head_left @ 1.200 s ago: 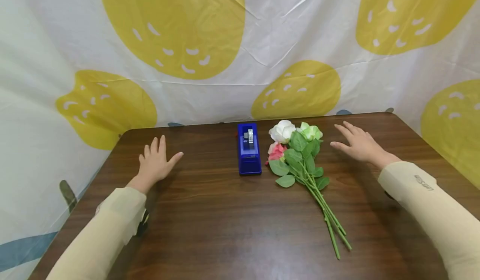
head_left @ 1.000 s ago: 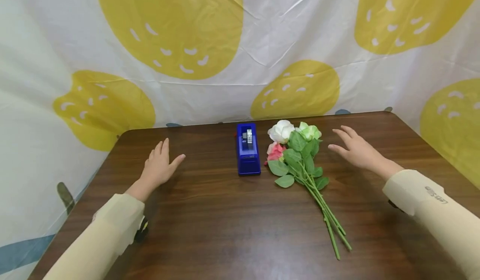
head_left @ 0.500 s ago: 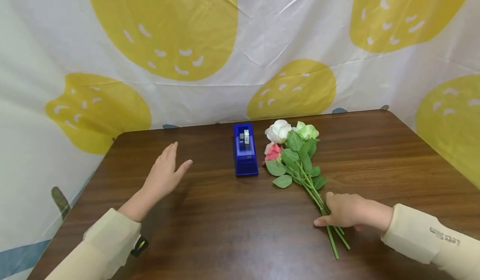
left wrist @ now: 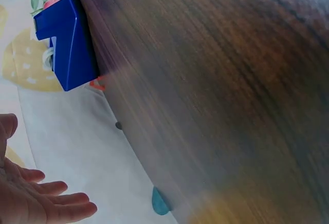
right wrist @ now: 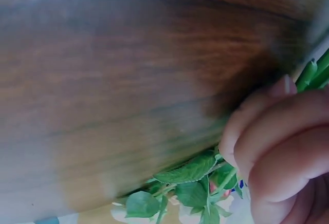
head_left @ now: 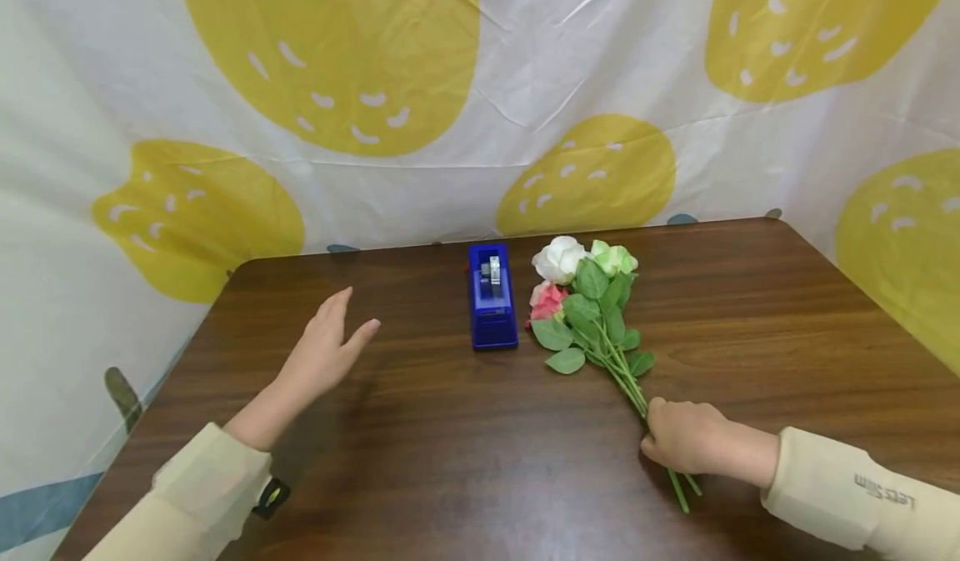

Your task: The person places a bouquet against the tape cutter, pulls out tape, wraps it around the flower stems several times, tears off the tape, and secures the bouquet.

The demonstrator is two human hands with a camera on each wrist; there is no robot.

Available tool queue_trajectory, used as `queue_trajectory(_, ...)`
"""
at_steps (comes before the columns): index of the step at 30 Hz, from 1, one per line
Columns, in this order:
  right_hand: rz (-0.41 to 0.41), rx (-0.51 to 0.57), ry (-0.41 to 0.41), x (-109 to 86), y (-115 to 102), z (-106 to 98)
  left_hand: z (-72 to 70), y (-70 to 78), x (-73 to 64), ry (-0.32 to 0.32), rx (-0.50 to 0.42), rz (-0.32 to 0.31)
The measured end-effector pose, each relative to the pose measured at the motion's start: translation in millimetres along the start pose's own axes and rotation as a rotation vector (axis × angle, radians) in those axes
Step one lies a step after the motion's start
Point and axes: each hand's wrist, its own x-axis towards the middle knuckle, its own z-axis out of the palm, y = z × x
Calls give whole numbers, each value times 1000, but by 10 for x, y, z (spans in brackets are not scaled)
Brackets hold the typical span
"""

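Observation:
Three flowers [head_left: 592, 294], white, pale green and pink, lie bunched on the brown table with their green stems angled toward the near right. My right hand [head_left: 686, 438] grips the stems low down, fingers curled round them; in the right wrist view the hand [right wrist: 288, 142] hides part of the stems, and green leaves [right wrist: 191, 193] show beyond it. My left hand [head_left: 318, 348] is held over the left part of the table, fingers straight and thumb apart, touching nothing. In the left wrist view its fingers [left wrist: 64, 199] are relaxed.
A blue tape dispenser [head_left: 492, 298] stands left of the flower heads, between them and my left hand. Behind the wooden table [head_left: 420, 461] hangs a white cloth [head_left: 420, 202] with yellow fruit shapes, close to the table's far edge.
My right hand has come down and nearer from beside the flower heads and taken hold of the stems. The left hand has shifted slightly right. The flowers have hardly moved.

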Motion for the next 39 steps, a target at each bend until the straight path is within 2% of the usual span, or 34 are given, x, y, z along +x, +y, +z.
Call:
queue_trajectory(5,36,65,-35,-26,-48,-39,7,-85,93,-31,-34,21)
queue_trajectory(8,53,142,-104,-39,-64,-101,17,-133,155,-54,-60,37)
queue_trajectory(13,19,252,-226,-9,17,-202,27,-157,183,-68,-78,36)
queue_trajectory(20,111,612,-371,67,256,-283,27,-178,170,-85,-95,22)
queue_trajectory(26,68,977,-471,108,452,-276,-4,-209,152,-86,-96,7)
queue_trajectory(28,74,1069,-476,110,496,-288,-10,-210,153,-87,-99,8)
queue_trajectory(31,111,1140,-433,110,529,-326,-18,-209,156,-86,-99,9)
queue_trajectory(34,136,1164,-336,97,534,-378,-19,-202,161,-89,-97,9)
queue_trajectory(39,117,1172,-215,55,512,-514,-11,-206,165,-92,-93,6)
